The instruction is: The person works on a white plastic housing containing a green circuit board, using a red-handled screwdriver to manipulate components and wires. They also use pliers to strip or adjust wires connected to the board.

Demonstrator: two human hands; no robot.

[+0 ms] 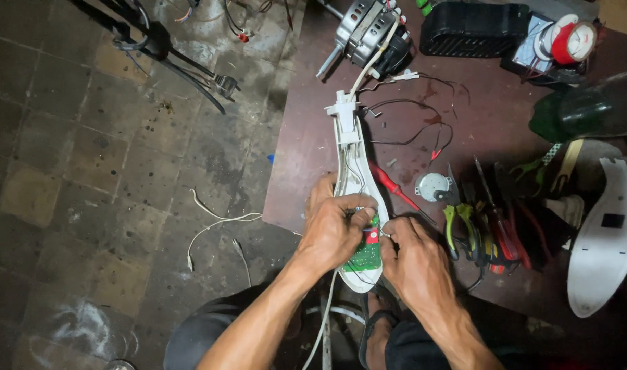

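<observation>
A long white plastic housing [348, 140] lies on a dark board, with wires running along its inside and a green circuit board [363, 257] at its near end. My left hand [335, 226] grips the housing from the left, thumb and fingers pressed over the wires above the circuit board. My right hand [412, 257] holds the housing's right edge, its fingertips pinching at a small red part [371, 236] and thin wires on the board. White cable leads from the housing's far end to an electric motor [369, 31].
A red screwdriver [393, 188], green-handled pliers [457, 223] and more tools lie right of the housing. A second white cover [604, 240] sits far right; a black grille [472, 29], tape rolls [572, 40] and a green bottle [587, 109] are at the back. Loose wires lie on the tiled floor [217, 223].
</observation>
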